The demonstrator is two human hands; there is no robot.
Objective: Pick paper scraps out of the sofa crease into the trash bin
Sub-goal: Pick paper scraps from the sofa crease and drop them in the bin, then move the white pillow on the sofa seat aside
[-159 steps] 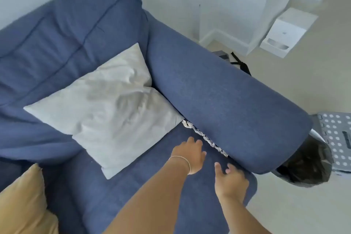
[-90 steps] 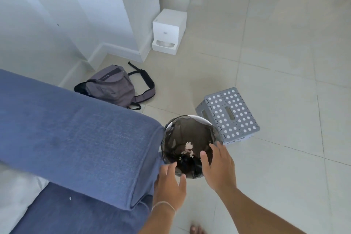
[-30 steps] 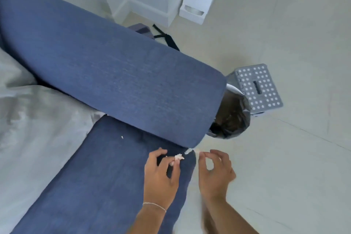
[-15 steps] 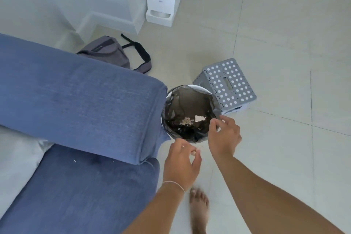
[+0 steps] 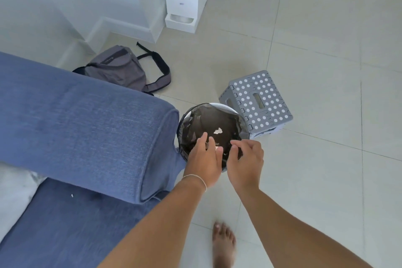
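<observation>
We look down on the bin (image 5: 185,124), a round container lined with a dark bag, standing on the tiled floor (image 5: 315,169) and touching the end of the sofa (image 5: 87,126) armrest. Inside the bag we see one pale scrap (image 5: 218,131) lying near the middle of the liner; a second pale bit (image 5: 216,147) shows at the left hand's fingertips, and we cannot tell whether it is pinched or lying below them.

Both hands sit over the near rim of the bin. The left hand (image 5: 204,159), a thin bracelet (image 5: 195,178) on its wrist, has its fingers spread loosely over the opening; its grip looks slack, though we cannot confirm that it is empty. The right hand (image 5: 247,159) is curled, fingertips drawn in toward the thumb in a narrow grip; whether anything lies within it is hidden from us.

One small white speck (image 5: 71,195) rests on the sofa seat below the armrest, well apart from the bin.

A grey dotted stool (image 5: 258,102) stands just beside the bin on its far side. A grey backpack (image 5: 117,67) lies on the floor behind the armrest, and a white box (image 5: 185,0) stands by the wall. A bare foot (image 5: 224,243) is on the tiles below the hands.
</observation>
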